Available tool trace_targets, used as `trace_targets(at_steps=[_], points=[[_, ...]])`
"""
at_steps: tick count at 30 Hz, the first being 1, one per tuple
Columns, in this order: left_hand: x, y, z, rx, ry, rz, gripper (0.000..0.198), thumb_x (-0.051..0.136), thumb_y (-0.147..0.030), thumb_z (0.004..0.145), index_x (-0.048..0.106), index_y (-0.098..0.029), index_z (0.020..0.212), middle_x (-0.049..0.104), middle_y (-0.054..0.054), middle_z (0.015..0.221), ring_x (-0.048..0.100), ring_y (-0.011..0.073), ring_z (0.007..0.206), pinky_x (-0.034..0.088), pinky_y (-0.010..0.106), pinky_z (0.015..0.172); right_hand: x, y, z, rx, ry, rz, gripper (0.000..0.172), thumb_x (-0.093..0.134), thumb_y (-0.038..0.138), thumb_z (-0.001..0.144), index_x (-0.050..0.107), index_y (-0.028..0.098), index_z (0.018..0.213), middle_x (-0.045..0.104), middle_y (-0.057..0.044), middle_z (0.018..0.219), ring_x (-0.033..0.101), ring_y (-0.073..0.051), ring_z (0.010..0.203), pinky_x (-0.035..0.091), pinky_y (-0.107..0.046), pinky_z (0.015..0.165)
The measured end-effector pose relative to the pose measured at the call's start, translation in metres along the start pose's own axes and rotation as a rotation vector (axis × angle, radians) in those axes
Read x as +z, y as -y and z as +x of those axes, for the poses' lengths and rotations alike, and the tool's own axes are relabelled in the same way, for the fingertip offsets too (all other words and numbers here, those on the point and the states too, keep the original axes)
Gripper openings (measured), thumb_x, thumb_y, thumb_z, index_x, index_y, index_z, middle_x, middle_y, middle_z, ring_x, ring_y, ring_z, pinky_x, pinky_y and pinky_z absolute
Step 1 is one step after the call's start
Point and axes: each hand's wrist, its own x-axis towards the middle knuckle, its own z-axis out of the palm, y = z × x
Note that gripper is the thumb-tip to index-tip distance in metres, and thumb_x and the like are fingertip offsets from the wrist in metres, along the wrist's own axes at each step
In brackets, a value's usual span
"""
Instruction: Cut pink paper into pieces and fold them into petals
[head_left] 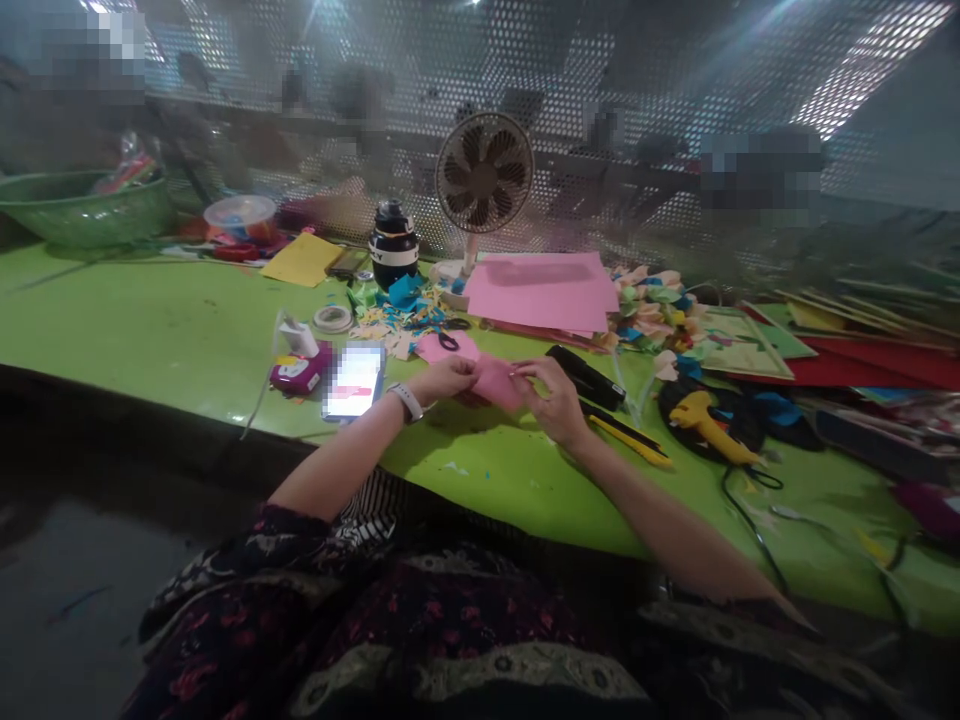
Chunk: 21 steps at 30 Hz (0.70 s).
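left grip (445,380) and right grip (553,398) both pinch the pink piece (497,384), seemingly unfinished, while curled pieces (646,300) sit heaped at right and flat sheets (536,300) lie far.

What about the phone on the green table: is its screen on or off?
On. The phone lies face up, left of the left hand, glowing bright white; what it displays is blurred.

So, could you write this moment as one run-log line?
left hand: holding pink paper | right hand: holding same paper | yellow cutter: on green table, near right hand
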Motion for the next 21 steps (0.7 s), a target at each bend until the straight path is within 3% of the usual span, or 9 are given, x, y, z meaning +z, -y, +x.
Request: trace_targets(at_steps=[3,5,9,11,13,15,18,21], points=[[0.001,-0.004,-0.003,0.042,0.003,0.03,0.023,0.076,-0.026,0.088,0.064,-0.015,0.073,0.067,0.001,0.069,0.069,0.0145,0.066,0.062,0.029,0.071,0.001,0.0,-0.001,0.093,-0.034,0.029,0.029,0.064,0.05,0.098,0.071,0.024,0.088,0.068,-0.013,0.12,0.065,-0.029,0.117,0.058,-0.05,0.098],[0.003,-0.005,-0.006,0.067,-0.037,0.045,0.025,0.073,-0.034,0.091,0.067,-0.017,0.075,0.069,0.003,0.074,0.069,0.0163,0.072,0.061,0.029,0.07,0.002,0.0,-0.002,0.163,-0.02,0.091,0.034,0.065,0.055,0.095,0.071,0.023,0.088,0.065,-0.015,0.128,0.064,-0.029,0.12,0.06,-0.049,0.095],[0.008,-0.007,-0.01,0.033,-0.046,-0.006,0.039,0.066,-0.055,0.095,0.075,-0.018,0.097,0.076,0.011,0.096,0.072,0.0229,0.086,0.059,0.03,0.065,0.003,0.0,-0.003,0.226,0.03,0.174,0.038,0.065,0.059,0.094,0.072,0.022,0.089,0.073,-0.012,0.11,0.07,-0.025,0.094,0.063,-0.046,0.083],[0.008,-0.006,-0.012,0.051,0.021,0.019,0.036,0.078,-0.051,0.087,0.075,-0.018,0.101,0.076,0.01,0.098,0.071,0.021,0.083,0.059,0.028,0.064,0.003,0.001,-0.003,0.211,0.019,0.157,0.036,0.066,0.057,0.093,0.071,0.022,0.088,0.074,-0.01,0.1,0.07,-0.023,0.086,0.062,-0.045,0.081],[0.008,-0.007,-0.013,0.077,0.064,0.055,0.038,0.089,-0.041,0.077,0.073,-0.018,0.103,0.075,0.007,0.097,0.071,0.0178,0.08,0.058,0.027,0.065,0.002,0.002,-0.002,0.188,-0.006,0.14,0.033,0.066,0.054,0.093,0.071,0.022,0.087,0.074,-0.011,0.103,0.07,-0.024,0.088,0.062,-0.044,0.08],[0.007,-0.01,-0.015,0.067,0.072,0.038,0.039,0.089,-0.041,0.078,0.071,-0.017,0.103,0.074,0.007,0.095,0.072,0.0173,0.078,0.059,0.028,0.066,-0.001,0.005,0.0,0.152,-0.04,0.118,0.031,0.065,0.052,0.094,0.071,0.023,0.086,0.074,-0.012,0.107,0.07,-0.025,0.094,0.062,-0.044,0.082],[0.005,-0.019,-0.017,0.045,0.013,-0.023,0.038,0.078,-0.052,0.088,0.07,-0.016,0.099,0.072,0.007,0.087,0.073,0.0192,0.077,0.062,0.032,0.066,-0.008,0.013,0.007,0.057,-0.079,0.055,0.027,0.063,0.048,0.096,0.07,0.025,0.085,0.073,-0.012,0.109,0.069,-0.027,0.104,0.058,-0.047,0.093],[-0.004,-0.033,-0.019,0.045,-0.113,0.057,0.034,0.078,-0.048,0.088,0.07,-0.015,0.089,0.07,0.006,0.08,0.07,0.0173,0.072,0.061,0.03,0.065,-0.017,0.024,0.021,-0.012,-0.026,0.014,0.026,0.062,0.048,0.098,0.07,0.026,0.086,0.073,-0.01,0.112,0.068,-0.027,0.107,0.054,-0.048,0.099]])
